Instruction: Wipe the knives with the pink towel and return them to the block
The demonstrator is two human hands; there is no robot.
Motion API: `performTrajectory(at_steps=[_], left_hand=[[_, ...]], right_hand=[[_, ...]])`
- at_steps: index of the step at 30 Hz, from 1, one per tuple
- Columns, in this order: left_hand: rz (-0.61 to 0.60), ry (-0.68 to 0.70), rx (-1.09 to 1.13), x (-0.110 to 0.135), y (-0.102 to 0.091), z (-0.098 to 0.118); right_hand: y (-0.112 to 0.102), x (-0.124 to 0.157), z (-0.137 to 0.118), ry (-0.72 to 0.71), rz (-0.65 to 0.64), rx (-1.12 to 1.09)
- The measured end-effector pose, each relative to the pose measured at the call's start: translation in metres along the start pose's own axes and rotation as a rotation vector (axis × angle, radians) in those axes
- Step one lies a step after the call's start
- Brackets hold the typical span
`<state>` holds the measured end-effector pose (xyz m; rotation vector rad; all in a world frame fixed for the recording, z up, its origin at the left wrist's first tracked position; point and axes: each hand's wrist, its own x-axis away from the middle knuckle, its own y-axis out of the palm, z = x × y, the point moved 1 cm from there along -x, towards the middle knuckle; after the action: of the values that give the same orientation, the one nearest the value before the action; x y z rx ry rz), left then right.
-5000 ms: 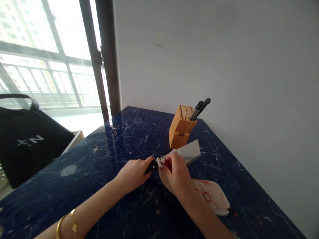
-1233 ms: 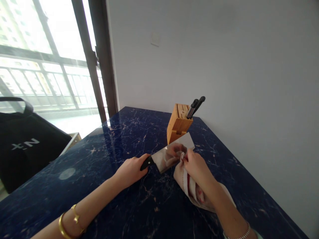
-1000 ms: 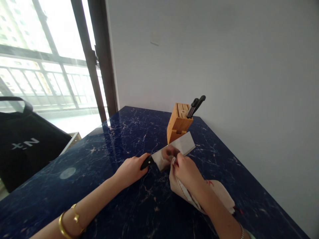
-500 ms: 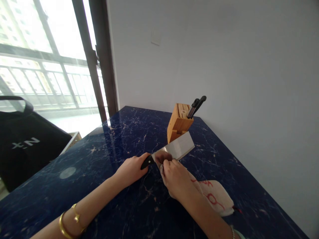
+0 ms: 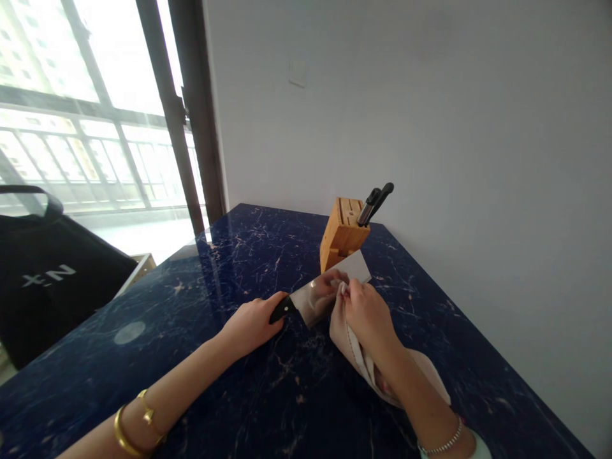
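Observation:
My left hand (image 5: 253, 326) is closed around the black handle of a cleaver (image 5: 313, 299), whose broad shiny blade points away to the right. In my right hand (image 5: 370, 315) a pale cloth (image 5: 347, 344) is bunched between the fingers and pressed against the blade toward its far half. The rest of the cloth trails down under my right forearm. Part of the blade is hidden behind the cloth and fingers. Just beyond the blade stands a wooden knife block (image 5: 345, 233), with black-handled tools (image 5: 375, 204) in its right-hand slots.
The dark blue marble-patterned table (image 5: 229, 255) runs back to a plain wall (image 5: 406, 115). At the left, beside the table edge, is a black bag (image 5: 57, 280) with white lettering. Behind it is a large window (image 5: 95, 127).
My right hand has slid the cloth along the blade, rightward and away from the handle. The cloth now hangs more gathered below it. My left hand and the cleaver have barely moved.

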<state>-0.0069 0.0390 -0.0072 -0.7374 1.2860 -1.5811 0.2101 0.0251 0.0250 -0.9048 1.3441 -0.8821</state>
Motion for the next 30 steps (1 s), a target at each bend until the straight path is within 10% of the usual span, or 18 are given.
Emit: performTrajectory(at_steps=[7,17,24,30], left_hand=[[-0.001,0.031,-0.01,0.002,0.001,0.002],[-0.008,-0.005,-0.015,0.002,0.0,0.004],[0.006,0.025,0.007,0.002,0.001,0.002],[0.028,0.06,-0.012,0.002,0.003,0.0]], right_hand=[[-0.001,-0.006,0.022,0.069,0.1,0.034],[0.011,0.013,-0.024,-0.185,0.056,-0.231],[0.011,0.007,-0.017,-0.104,0.003,-0.401],[-0.005,0.008,-0.001,0.005,0.107,0.007]])
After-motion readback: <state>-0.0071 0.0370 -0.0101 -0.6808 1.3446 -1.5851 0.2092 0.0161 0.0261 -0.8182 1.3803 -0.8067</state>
